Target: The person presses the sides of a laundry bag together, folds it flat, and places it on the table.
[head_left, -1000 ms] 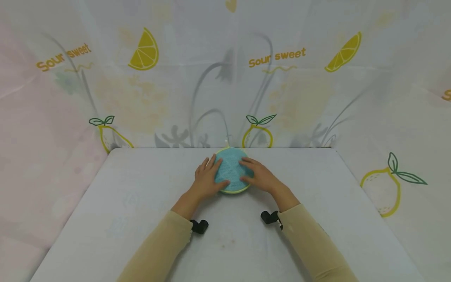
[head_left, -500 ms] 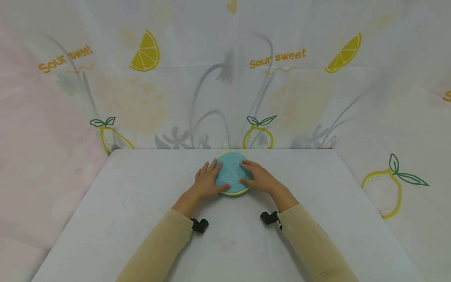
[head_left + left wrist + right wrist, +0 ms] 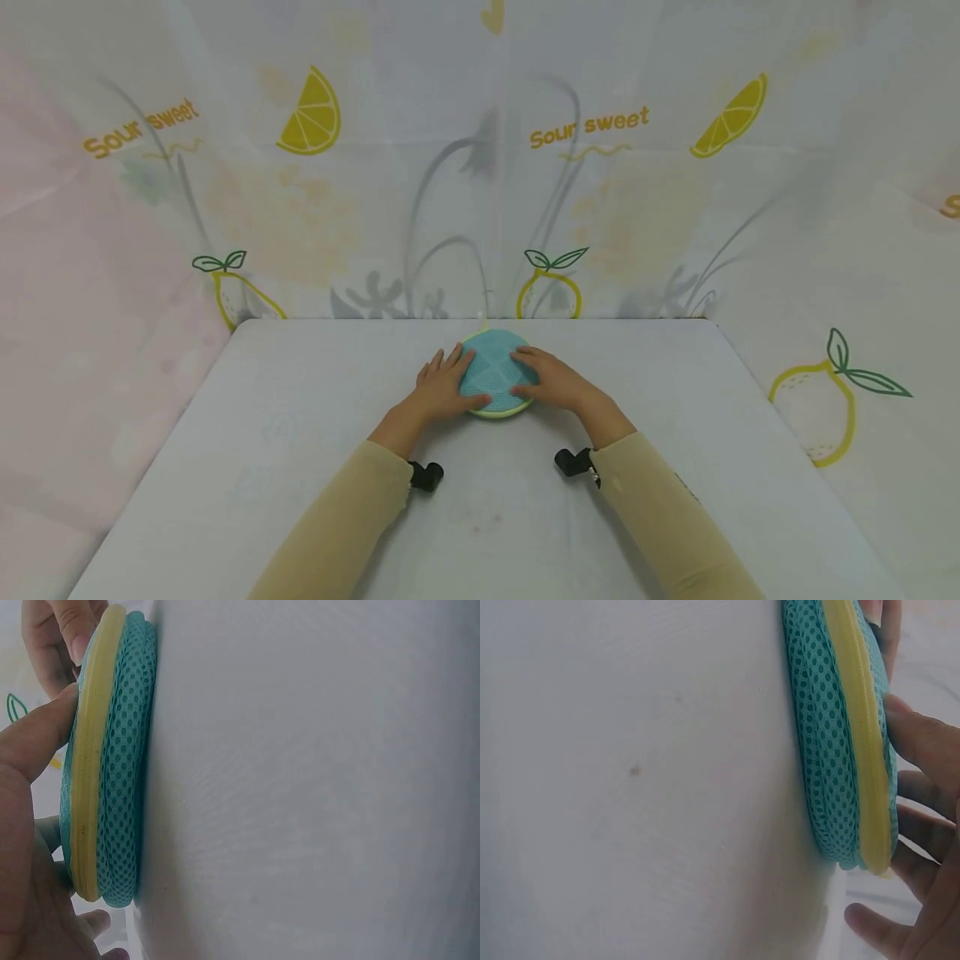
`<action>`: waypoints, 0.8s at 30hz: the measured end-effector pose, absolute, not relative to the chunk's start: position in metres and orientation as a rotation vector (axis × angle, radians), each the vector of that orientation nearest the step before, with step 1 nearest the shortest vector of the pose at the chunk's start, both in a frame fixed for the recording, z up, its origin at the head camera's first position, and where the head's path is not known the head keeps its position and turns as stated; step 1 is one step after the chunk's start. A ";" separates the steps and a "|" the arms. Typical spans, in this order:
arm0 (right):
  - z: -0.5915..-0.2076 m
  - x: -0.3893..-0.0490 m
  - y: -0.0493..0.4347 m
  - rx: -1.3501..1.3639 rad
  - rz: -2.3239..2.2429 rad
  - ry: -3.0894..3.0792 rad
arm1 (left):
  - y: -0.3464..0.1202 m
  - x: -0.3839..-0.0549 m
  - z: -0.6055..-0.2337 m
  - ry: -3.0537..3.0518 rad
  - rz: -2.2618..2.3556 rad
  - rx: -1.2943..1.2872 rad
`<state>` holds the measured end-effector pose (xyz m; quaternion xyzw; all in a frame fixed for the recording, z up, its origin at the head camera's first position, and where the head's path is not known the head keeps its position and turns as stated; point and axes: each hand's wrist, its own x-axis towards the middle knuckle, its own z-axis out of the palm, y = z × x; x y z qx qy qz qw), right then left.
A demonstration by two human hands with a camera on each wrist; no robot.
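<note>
A round teal mesh bag (image 3: 495,371) with a yellow zip band around its edge lies near the far side of the white table (image 3: 480,517). My left hand (image 3: 438,390) rests on its left part, fingers spread, thumb on the near part. On the right side, the fingers of my right hand (image 3: 558,379) touch the top of the bag. Seen from the left wrist, the yellow zip (image 3: 88,765) runs round the bag above a mesh lower half. The right wrist view has my thumb (image 3: 919,735) against the mesh above the band.
Behind the table hangs a pale cloth (image 3: 660,217) printed with lemons and lettering. A thin light loop (image 3: 482,321) sticks up at the bag's far edge. Black wrist cameras (image 3: 427,477) sit at the cuffs of the beige sleeves (image 3: 337,517).
The far edge of the bag has come down and slightly nearer, away from the table's back edge. Both hands have shifted very slightly nearer with it, keeping their contact.
</note>
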<state>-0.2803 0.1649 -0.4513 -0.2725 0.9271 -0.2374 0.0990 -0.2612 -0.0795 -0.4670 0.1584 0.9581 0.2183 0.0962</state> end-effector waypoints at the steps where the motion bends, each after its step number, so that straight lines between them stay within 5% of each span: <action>1: -0.451 -0.280 0.165 -0.804 -0.700 2.739 | -0.079 -0.261 -0.467 2.836 0.641 0.468; 24: -0.457 -0.281 0.165 -0.778 -0.675 2.727 | -0.079 -0.262 -0.467 2.805 0.635 0.445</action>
